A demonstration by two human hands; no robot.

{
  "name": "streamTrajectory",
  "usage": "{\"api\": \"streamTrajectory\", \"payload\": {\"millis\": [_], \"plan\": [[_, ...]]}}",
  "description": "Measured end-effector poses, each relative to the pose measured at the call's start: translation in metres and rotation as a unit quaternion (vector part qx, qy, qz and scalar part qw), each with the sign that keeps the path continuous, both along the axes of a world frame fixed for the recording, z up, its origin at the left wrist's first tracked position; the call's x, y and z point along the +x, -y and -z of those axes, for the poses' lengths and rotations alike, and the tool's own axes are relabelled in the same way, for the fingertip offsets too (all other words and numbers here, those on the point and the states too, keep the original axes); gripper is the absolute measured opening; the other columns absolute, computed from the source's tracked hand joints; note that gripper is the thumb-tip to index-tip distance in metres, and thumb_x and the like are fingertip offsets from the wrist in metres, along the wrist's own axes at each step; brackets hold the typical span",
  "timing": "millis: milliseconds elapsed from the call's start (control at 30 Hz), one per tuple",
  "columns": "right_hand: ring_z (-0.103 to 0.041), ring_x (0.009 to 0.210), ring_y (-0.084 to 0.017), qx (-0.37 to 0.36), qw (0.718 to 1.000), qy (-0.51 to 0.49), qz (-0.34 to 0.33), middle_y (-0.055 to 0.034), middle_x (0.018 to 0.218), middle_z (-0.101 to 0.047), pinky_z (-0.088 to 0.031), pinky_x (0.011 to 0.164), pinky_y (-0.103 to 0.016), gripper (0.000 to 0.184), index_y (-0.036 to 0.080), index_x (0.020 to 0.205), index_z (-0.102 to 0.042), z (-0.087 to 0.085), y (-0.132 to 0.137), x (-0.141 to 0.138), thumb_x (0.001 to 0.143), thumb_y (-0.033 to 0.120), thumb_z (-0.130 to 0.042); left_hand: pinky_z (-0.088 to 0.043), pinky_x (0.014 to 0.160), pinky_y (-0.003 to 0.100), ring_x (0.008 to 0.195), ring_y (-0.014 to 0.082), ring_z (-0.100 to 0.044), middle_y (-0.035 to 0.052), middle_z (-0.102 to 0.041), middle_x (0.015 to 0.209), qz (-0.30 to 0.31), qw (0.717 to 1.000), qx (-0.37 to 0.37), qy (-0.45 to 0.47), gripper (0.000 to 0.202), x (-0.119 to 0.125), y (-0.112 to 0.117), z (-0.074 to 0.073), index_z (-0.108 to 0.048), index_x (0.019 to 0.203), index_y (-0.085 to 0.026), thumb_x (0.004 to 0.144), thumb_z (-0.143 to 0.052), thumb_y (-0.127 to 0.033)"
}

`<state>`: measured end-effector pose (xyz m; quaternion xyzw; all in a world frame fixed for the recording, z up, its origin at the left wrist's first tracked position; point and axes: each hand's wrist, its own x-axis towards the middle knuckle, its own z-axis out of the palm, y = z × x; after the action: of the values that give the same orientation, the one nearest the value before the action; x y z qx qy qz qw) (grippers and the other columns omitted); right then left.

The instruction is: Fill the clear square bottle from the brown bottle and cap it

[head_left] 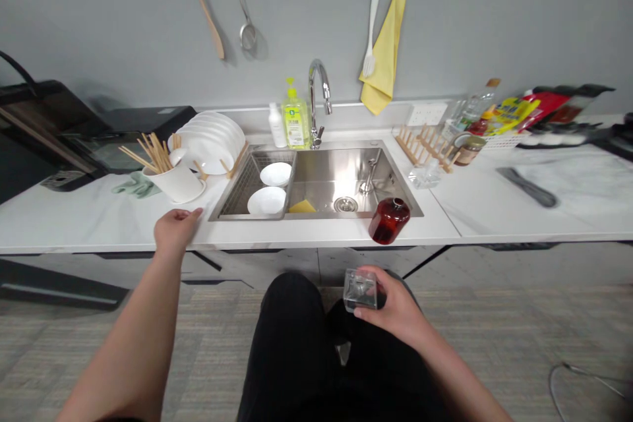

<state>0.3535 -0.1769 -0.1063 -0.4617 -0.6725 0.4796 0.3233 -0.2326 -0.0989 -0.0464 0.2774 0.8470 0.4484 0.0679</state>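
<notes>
My right hand [395, 310] is wrapped around a small clear square glass [360, 290], held over my lap in front of the counter. Its open end seems to face up toward me. My left hand [174, 229] is by the front edge of the white countertop [237, 232], left of the sink, with fingers drawn together and nothing visible in them. Nearest to that hand is a white holder [180, 184] of wooden chopsticks. A dark red bottle [388, 221] without a cap stands at the sink's front right rim.
The steel sink [341, 175] has a drain rack with two white bowls [267, 200] and a yellow sponge [302, 206]. White plates [210, 142] stand in a rack at left. Behind the sink are a soap bottle [295, 119] and faucet [319, 102]. A wooden rack [428, 148] stands right.
</notes>
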Motion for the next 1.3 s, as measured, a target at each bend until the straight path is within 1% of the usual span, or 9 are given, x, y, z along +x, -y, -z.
{"api": "streamTrajectory", "payload": {"millis": [133,233,367,467,633,833,1000,1167,1300], "plan": [[-0.082,0.121,-0.035,0.002,1.000,-0.002,0.010,-0.0105,0.137,-0.084,-0.065,0.110,-0.053,0.073,0.027,0.146,-0.071,0.002,-0.003,0.007,0.079,0.030,-0.098,-0.027,0.072,0.029,0.071,0.0183,-0.044,-0.0046,-0.055,0.065,0.011,0.996,-0.080,-0.050,0.045,-0.001,-0.008,-0.001,-0.069,0.076,-0.018,0.094,-0.096,-0.049],[-0.082,0.121,-0.035,0.004,1.000,-0.007,0.016,-0.0103,0.139,-0.084,-0.065,0.109,-0.051,0.074,0.027,0.147,-0.071,0.001,-0.006,0.011,0.079,0.029,-0.100,-0.027,0.070,0.029,0.071,0.0188,-0.047,-0.0056,-0.057,0.066,0.032,0.988,-0.125,-0.090,0.046,-0.006,-0.009,0.002,-0.070,0.080,-0.020,0.098,-0.091,-0.056],[-0.082,0.124,-0.035,-0.006,1.000,-0.025,0.010,-0.0102,0.140,-0.084,-0.065,0.112,-0.051,0.074,0.028,0.147,-0.070,-0.007,-0.013,0.016,0.079,0.029,-0.100,-0.027,0.069,0.027,0.071,0.0183,-0.053,-0.0073,-0.059,0.064,0.052,0.985,-0.133,-0.100,0.043,-0.018,-0.011,0.007,-0.072,0.081,-0.021,0.100,-0.090,-0.055],[-0.082,0.124,-0.035,-0.011,0.999,-0.029,0.021,-0.0111,0.140,-0.083,-0.065,0.112,-0.053,0.074,0.027,0.146,-0.070,-0.016,-0.016,0.020,0.079,0.032,-0.099,-0.027,0.070,0.027,0.071,0.0185,-0.054,-0.0068,-0.060,0.063,0.068,0.983,-0.129,-0.112,0.043,-0.028,-0.013,0.013,-0.074,0.081,-0.021,0.101,-0.088,-0.056],[-0.082,0.126,-0.036,-0.009,0.999,-0.038,0.035,-0.0129,0.142,-0.083,-0.065,0.115,-0.054,0.074,0.026,0.146,-0.070,-0.019,-0.016,0.028,0.079,0.036,-0.100,-0.028,0.073,0.026,0.076,0.0201,-0.054,-0.0055,-0.064,0.071,0.063,0.984,-0.115,-0.123,0.037,-0.036,-0.018,0.020,-0.074,0.086,-0.023,0.093,-0.093,-0.054],[-0.082,0.127,-0.038,-0.009,0.999,-0.036,0.037,-0.0128,0.142,-0.083,-0.064,0.117,-0.059,0.077,0.027,0.146,-0.070,-0.015,-0.013,0.033,0.077,0.038,-0.103,-0.037,0.078,0.027,0.084,0.0226,-0.060,-0.0026,-0.069,0.087,0.043,0.968,-0.200,-0.147,0.038,-0.029,-0.021,0.012,-0.071,0.097,-0.027,0.098,-0.072,-0.065],[-0.082,0.126,-0.037,-0.007,0.999,-0.043,0.032,-0.0117,0.141,-0.083,-0.065,0.116,-0.058,0.076,0.028,0.146,-0.071,-0.015,-0.011,0.030,0.077,0.037,-0.103,-0.043,0.087,0.029,0.086,0.0242,-0.058,-0.0013,-0.068,0.086,0.024,0.970,-0.192,-0.149,0.033,-0.027,-0.022,0.012,-0.071,0.098,-0.028,0.098,-0.066,-0.061],[-0.082,0.127,-0.037,-0.003,0.999,-0.044,0.027,-0.0117,0.142,-0.083,-0.064,0.116,-0.058,0.075,0.029,0.145,-0.070,-0.014,-0.010,0.030,0.077,0.036,-0.103,-0.048,0.095,0.033,0.087,0.0250,-0.060,-0.0007,-0.071,0.090,0.008,0.975,-0.169,-0.147,0.030,-0.028,-0.025,0.014,-0.072,0.097,-0.028,0.093,-0.072,-0.058],[-0.082,0.126,-0.037,-0.003,0.998,-0.045,0.035,-0.0120,0.141,-0.083,-0.064,0.115,-0.058,0.075,0.029,0.145,-0.070,-0.011,-0.008,0.033,0.078,0.034,-0.102,-0.050,0.098,0.036,0.083,0.0252,-0.057,-0.0011,-0.068,0.082,-0.004,0.980,-0.144,-0.141,0.027,-0.028,-0.025,0.014,-0.072,0.093,-0.027,0.089,-0.076,-0.053]]}}
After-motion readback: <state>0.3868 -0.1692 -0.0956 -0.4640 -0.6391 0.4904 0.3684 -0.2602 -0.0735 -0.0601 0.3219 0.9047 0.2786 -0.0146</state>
